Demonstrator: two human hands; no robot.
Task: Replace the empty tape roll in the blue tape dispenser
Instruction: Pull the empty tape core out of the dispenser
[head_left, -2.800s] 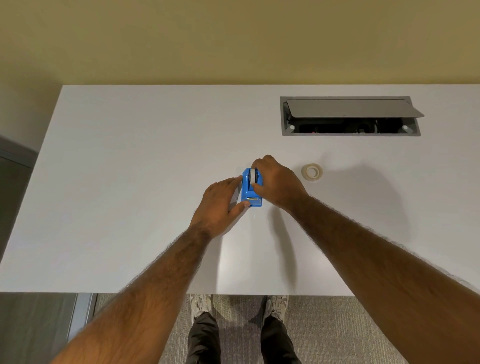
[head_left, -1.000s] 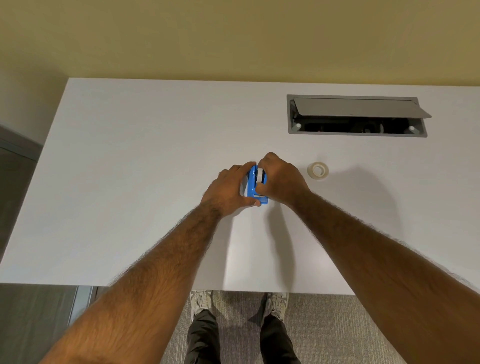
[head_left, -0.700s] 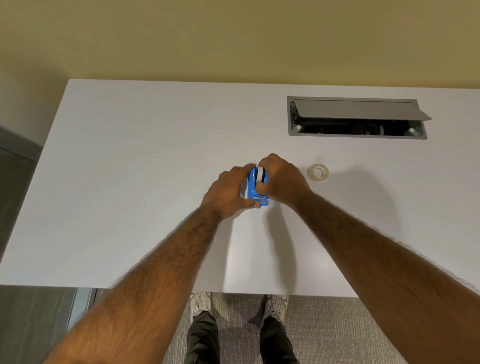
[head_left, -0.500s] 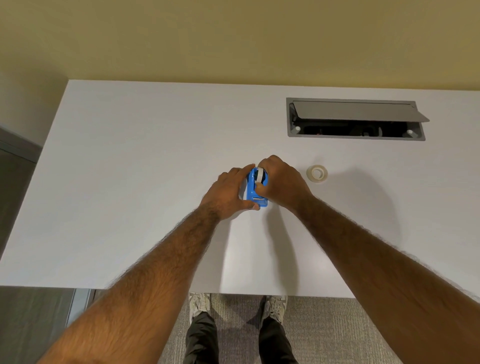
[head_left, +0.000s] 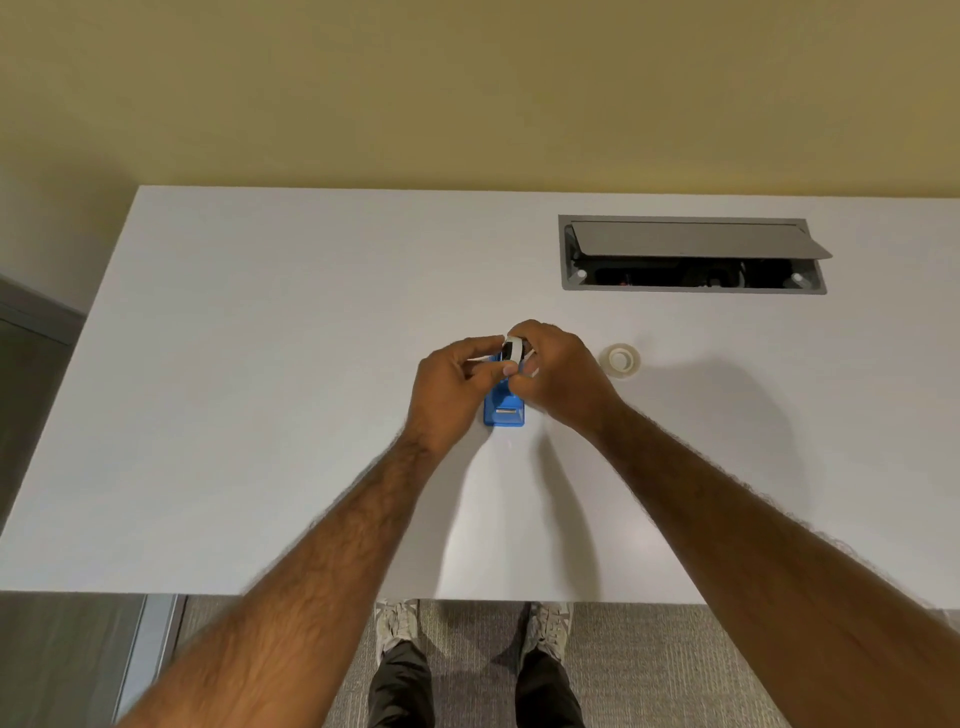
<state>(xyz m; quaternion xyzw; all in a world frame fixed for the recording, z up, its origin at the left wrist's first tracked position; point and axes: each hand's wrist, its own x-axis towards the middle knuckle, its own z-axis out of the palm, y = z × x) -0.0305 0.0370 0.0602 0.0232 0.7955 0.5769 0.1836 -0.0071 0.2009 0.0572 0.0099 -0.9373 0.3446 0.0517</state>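
Observation:
The blue tape dispenser (head_left: 504, 411) lies on the white table (head_left: 260, 415); only its near end shows below my hands. Just above its far end, both hands pinch a small white roll with a dark hub (head_left: 513, 348). My left hand (head_left: 451, 391) grips it from the left with thumb and fingers, and my right hand (head_left: 562, 375) closes on it from the right. The rest of the dispenser is hidden behind my fingers. A fresh clear tape roll (head_left: 620, 358) lies flat on the table to the right of my right hand, apart from it.
An open grey cable box (head_left: 691, 254) with a raised lid is set into the table at the back right. A yellow wall runs behind the table. The near table edge is at the bottom, with carpet and my shoes below it.
Both hands have left the dispenser's sides and come together above it. The white roll with its dark hub has come up out of the dispenser and sits between my fingertips.

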